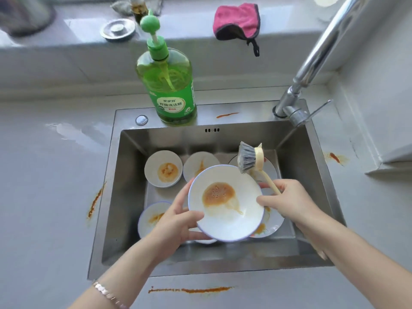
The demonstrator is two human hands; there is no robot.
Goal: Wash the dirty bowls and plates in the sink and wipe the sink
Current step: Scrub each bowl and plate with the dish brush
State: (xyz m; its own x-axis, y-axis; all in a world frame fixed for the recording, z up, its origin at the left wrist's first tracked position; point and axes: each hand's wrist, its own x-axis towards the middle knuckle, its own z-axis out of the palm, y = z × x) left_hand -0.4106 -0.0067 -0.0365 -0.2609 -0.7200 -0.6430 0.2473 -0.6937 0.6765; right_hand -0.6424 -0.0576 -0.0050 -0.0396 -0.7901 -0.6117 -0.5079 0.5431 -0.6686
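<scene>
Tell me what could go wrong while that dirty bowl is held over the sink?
The bowl, gripped at its rim by the left hand, might slip and crack the plates below. The right hand steadies it while also holding the brush, so that grip may be weak. The soap bottle on the sink ledge could get knocked in.

Pale grey countertop (44, 186) wraps steel sink (106, 197) on all sides. Wet patch (73, 132) on counter at back left. Orange sauce smears: long streak (189, 290) along front edge, thinner streak (95, 200) just left of sink, blotch (335, 157) at right. Raised grey ledge (189, 25) runs behind; pink cloth (236, 20) draped over its edge, round metal plug (117, 30) further left. Plain pale wall (379, 74) at right. Soft, even daylight; glossy reflections on ledge.
</scene>
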